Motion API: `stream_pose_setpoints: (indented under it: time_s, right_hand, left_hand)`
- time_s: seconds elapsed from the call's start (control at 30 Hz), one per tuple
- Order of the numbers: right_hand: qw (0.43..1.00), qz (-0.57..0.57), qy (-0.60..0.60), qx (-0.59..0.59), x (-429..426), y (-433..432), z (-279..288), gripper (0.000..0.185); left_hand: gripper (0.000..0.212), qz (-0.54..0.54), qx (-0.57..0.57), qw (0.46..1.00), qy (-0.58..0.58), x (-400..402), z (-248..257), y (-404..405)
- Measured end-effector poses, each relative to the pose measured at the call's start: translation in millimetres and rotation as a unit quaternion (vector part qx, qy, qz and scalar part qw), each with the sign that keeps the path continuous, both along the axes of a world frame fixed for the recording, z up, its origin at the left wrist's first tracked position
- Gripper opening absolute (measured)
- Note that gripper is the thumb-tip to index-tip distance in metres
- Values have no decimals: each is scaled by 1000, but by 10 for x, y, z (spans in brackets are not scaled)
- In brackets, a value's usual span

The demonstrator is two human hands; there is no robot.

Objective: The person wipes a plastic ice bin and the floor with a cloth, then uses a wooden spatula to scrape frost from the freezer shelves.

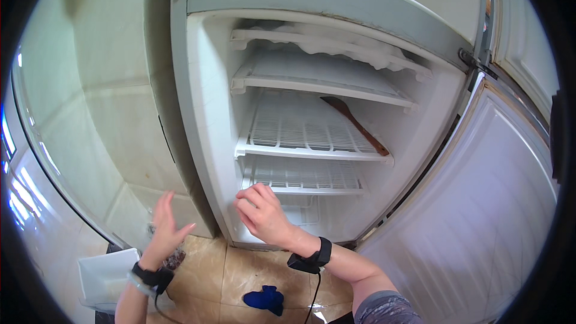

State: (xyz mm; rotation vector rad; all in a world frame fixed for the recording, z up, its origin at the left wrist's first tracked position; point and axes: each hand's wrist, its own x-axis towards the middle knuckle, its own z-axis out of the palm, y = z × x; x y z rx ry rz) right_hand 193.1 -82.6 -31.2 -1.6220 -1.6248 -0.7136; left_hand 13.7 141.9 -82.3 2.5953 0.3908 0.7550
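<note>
An upright freezer compartment (211, 126) stands before me with its door (468, 198) swung wide to the right. My right hand (264, 216) is in front of its lower part, near the inner left wall, fingers curled. The palm is hidden, and I see no object in it. My left hand (167, 231) is off to the left outside the freezer, fingers apart and holding nothing. A brown wooden spatula (353, 121) lies slanted on the right of a white wire shelf (288, 132). Thick frost (342, 47) hangs around the top shelf.
A white plastic bin (110, 274) stands at lower left, partly behind my left forearm. A crumpled blue cloth (264, 299) lies on the tan tiled floor (202, 274). Cables run from both wristbands. A tiled wall (117, 121) rises close along the left.
</note>
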Motion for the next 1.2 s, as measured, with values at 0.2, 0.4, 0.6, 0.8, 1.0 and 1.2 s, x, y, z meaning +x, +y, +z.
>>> stream_pose_setpoints:
  time_s: [0.2, 0.4, 0.6, 0.8, 1.0, 1.2]
  right_hand:
    - [992, -103, 19, 64, 424, -293, 329, 23]
    - [959, -280, -21, 43, 826, -603, 785, 24]
    - [826, -550, -13, -124, 1460, -1336, 1024, 23]
    - [820, -527, 22, -223, 1655, -1566, 978, 24]
    - [834, -538, 8, -121, 1644, -1521, 879, 24]
    - [672, 13, 710, 213, 1992, -1238, 1095, 18]
  left_hand:
    - [96, -12, -145, 958, -247, 1359, 906, -740]
    - [86, 75, -272, 903, -324, 1329, 1065, -854]
    - [87, 132, -238, 908, -318, 1439, 885, -906]
    - [73, -27, 124, 946, -299, 1446, 166, -1332]
    - [42, -192, 43, 975, -103, 1419, 134, -1545]
    - [41, -231, 6, 966, -116, 1440, 100, -1726]
